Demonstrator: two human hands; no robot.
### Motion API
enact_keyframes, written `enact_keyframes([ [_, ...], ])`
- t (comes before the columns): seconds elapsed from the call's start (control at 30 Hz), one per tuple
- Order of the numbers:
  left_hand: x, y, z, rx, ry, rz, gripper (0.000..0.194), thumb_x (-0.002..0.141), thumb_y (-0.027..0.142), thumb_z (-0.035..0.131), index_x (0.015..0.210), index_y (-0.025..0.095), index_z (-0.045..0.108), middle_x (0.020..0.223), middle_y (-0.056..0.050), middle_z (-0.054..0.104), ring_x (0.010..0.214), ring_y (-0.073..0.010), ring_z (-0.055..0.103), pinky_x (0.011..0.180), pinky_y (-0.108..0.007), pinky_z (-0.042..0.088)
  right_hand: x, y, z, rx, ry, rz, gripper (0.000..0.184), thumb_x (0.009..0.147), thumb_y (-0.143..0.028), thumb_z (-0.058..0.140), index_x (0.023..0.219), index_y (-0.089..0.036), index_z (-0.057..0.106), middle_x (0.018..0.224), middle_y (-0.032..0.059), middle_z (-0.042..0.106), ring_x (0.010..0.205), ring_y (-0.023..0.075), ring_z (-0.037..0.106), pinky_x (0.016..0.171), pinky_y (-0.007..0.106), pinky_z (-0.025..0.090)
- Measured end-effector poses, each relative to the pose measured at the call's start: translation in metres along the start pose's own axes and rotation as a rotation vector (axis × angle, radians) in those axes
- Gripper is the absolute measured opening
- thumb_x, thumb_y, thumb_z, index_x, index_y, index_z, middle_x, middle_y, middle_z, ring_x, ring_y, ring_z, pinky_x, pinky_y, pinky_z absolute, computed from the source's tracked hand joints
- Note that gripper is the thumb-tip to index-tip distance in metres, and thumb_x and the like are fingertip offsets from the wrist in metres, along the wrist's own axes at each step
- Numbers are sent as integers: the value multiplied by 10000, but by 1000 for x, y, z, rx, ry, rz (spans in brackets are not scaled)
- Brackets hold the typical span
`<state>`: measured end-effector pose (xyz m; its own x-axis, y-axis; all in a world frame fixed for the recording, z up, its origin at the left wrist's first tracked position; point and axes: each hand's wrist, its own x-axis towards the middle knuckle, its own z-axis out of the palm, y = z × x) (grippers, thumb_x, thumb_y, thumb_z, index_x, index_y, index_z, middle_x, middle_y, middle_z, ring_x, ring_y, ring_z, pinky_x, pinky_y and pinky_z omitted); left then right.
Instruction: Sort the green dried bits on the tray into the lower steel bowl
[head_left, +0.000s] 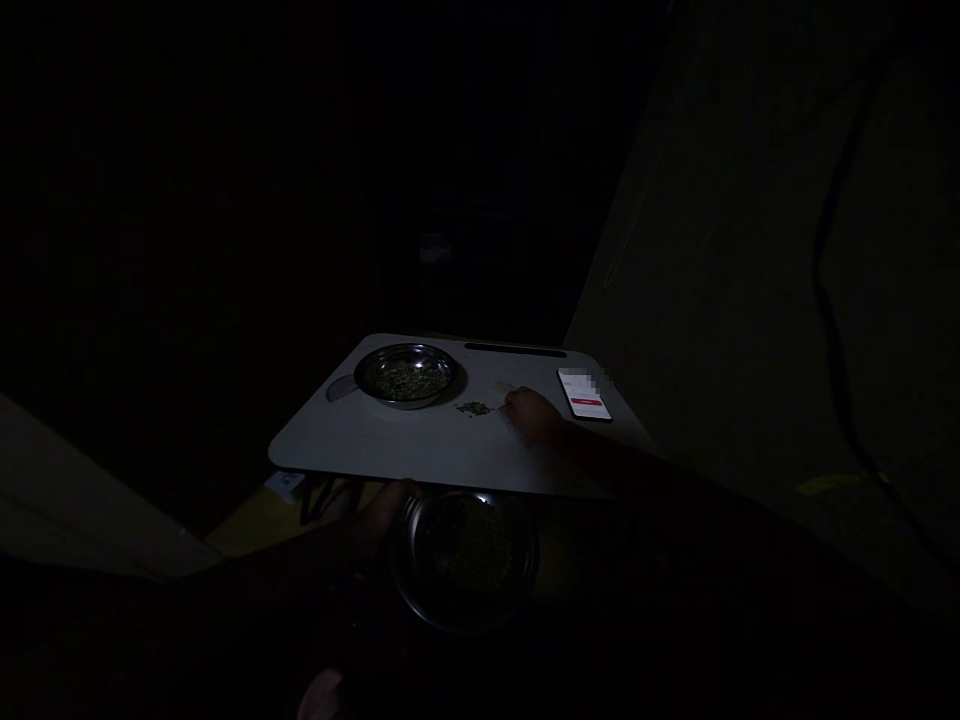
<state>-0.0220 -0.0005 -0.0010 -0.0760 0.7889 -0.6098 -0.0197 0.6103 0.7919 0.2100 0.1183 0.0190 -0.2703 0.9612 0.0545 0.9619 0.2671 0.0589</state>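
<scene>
A metal lower bowl (pixel 421 550) of greenish bits (pixel 480 545) sits in near-darkness below the worktop (pixel 427 450), where a left hand (pixel 386 508) reaches its rim; I cannot tell whether it grips. A jolt there could tip the bowl, its support lost in shadow. Above, a right hand (pixel 531 415) with curled fingers, contents hidden from me, rests just beside a small loose pile (pixel 474 408); a careless sweep in such poor light could scatter it. A lit phone (pixel 585 395) lies to the right; a filled upper bowl (pixel 405 404) stands farther left.
</scene>
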Motion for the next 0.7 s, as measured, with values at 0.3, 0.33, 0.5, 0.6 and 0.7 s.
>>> enact_keyframes([
  [0.3,-12,6,7,22,49,101,136,521,287,503,528,154,532,379,0,500,358,-164,461,402,-296,358,-4,2,6,27,96,-73,273,792,-231,309,910,-112,524,916,109,532,823,161,482,715,235,340],
  [0.33,-15,7,7,34,75,131,133,521,285,511,536,155,535,399,-1,515,371,-162,468,402,-291,358,-4,2,6,29,99,-80,271,792,-231,309,913,-114,522,920,106,530,827,160,480,714,233,340],
  [0.5,-14,8,5,-5,46,60,132,514,293,513,524,162,507,384,-1,506,381,-167,471,399,-288,359,-2,-1,6,9,71,-82,273,794,-203,308,951,-102,507,939,113,527,847,161,474,732,227,332],
  [0.6,-11,6,2,2,-8,29,130,511,295,505,518,165,499,364,5,488,357,-166,458,397,-292,351,0,-3,5,0,55,-81,264,788,-198,331,957,-94,505,946,118,529,861,162,473,746,224,327],
  [0.7,-9,5,1,10,6,44,121,503,286,505,509,165,500,377,4,494,381,-171,479,419,-293,360,-1,-5,5,7,51,-59,252,783,-189,348,943,-84,512,930,119,538,875,163,473,755,226,324],
])
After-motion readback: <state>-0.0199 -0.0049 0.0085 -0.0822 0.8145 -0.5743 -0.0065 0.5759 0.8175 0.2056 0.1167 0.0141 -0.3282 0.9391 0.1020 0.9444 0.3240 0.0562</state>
